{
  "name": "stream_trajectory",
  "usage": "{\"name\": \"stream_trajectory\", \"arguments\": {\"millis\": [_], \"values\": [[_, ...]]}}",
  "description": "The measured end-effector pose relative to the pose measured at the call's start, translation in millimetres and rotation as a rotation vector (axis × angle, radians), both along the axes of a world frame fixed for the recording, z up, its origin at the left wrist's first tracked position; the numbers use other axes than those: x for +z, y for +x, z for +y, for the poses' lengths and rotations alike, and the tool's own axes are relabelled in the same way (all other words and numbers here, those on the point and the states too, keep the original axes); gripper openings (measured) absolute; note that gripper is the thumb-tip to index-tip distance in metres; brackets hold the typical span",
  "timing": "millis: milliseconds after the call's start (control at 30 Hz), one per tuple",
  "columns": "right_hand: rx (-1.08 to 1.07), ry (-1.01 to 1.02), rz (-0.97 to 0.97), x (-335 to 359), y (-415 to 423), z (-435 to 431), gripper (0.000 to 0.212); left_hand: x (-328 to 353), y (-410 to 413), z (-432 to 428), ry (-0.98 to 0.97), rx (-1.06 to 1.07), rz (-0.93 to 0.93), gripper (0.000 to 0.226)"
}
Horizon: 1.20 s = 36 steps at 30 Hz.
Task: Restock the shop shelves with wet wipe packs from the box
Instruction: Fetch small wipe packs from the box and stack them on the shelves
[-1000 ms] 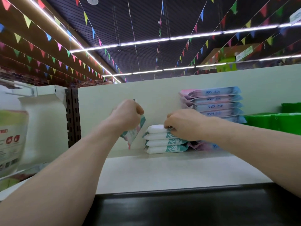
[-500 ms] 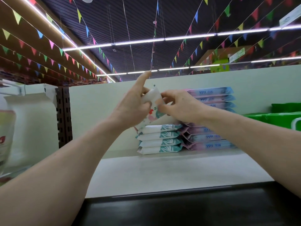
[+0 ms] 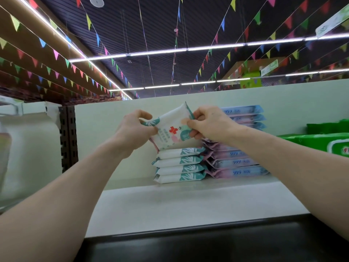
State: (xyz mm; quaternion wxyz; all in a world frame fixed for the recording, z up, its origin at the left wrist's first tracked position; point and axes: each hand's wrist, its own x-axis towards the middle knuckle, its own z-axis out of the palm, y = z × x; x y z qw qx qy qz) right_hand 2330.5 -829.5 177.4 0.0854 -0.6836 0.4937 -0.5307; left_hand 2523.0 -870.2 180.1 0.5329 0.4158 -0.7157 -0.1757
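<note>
Head view, looking up at a pale shelf (image 3: 188, 205) in a shop.

Held up in the air with both hands: one wet wipe pack (image 3: 171, 129), white with a red cross and teal leaves. Pinched at its left end by the left hand (image 3: 135, 129), thumb on top and fingers curled under. Pinched at its right end by the right hand (image 3: 209, 123), fingers curled round the edge. Tilted, with the right end higher than the left and the front turned to the camera.

Right under it, at the back of the shelf: a pile of four white and teal packs (image 3: 179, 165), lying flat one on top of the other. Cannot tell if the low corner of the held pack touches the top of the pile.

Just beside that pile, on its right and touching it: a taller pile of pink and blue packs (image 3: 236, 163), partly hidden behind the right hand. Farther right, apart from those: green packs (image 3: 321, 142).

On the left: a dark post with holes (image 3: 69, 138), then a blurry pale bag (image 3: 4, 157) at the edge.

Along the bottom: a dark strip (image 3: 207, 246) at the front of the shelf.

Up high: strings of little coloured flags (image 3: 88, 23) and long white lights (image 3: 158, 52) on a dark ceiling.
</note>
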Motion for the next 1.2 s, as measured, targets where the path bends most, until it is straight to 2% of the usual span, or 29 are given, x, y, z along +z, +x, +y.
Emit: {"name": "stream_trajectory", "arguments": {"millis": [233,333,433,533,567,633,700,767,867,933,967,1067,1133,1200], "values": [[-0.008,0.078,-0.021,-1,0,2,0.020,2,0,3,0.043,-0.044,0.135,0.031],[-0.053,0.115,-0.018,1,0,3,0.015,5,-1,7,0.164,-0.131,0.253,0.038],[-0.066,0.187,-0.049,2,2,7,0.019,4,-2,11,0.327,-0.220,0.280,0.052],[-0.094,0.272,0.025,0,3,10,0.024,2,-3,12,0.383,-0.215,0.294,0.046],[-0.126,0.261,0.091,0,3,11,0.025,1,-3,13,0.389,-0.201,0.315,0.035],[-0.252,0.113,0.270,2,4,14,0.025,3,-4,13,0.402,-0.181,0.393,0.005],[-0.310,-0.089,0.348,7,9,20,0.027,5,-6,13,0.414,-0.185,0.491,0.010],[-0.246,-0.110,0.377,7,17,26,0.043,8,-10,16,0.432,-0.239,0.569,0.006],[-0.104,0.036,0.456,1,25,24,0.082,5,-16,26,0.502,-0.365,0.583,0.005],[-0.022,0.092,0.442,-1,25,23,0.090,3,-20,31,0.527,-0.401,0.534,0.006],[-0.018,0.100,0.440,-1,24,21,0.085,3,-22,31,0.529,-0.421,0.517,0.007],[-0.049,-0.004,0.530,-5,24,13,0.045,3,-21,29,0.540,-0.458,0.465,0.011],[0.006,-0.068,0.498,-7,26,12,0.023,5,-16,25,0.546,-0.375,0.416,0.022],[0.097,-0.077,0.465,-8,24,11,0.022,5,-9,20,0.537,-0.279,0.435,0.025]]}}
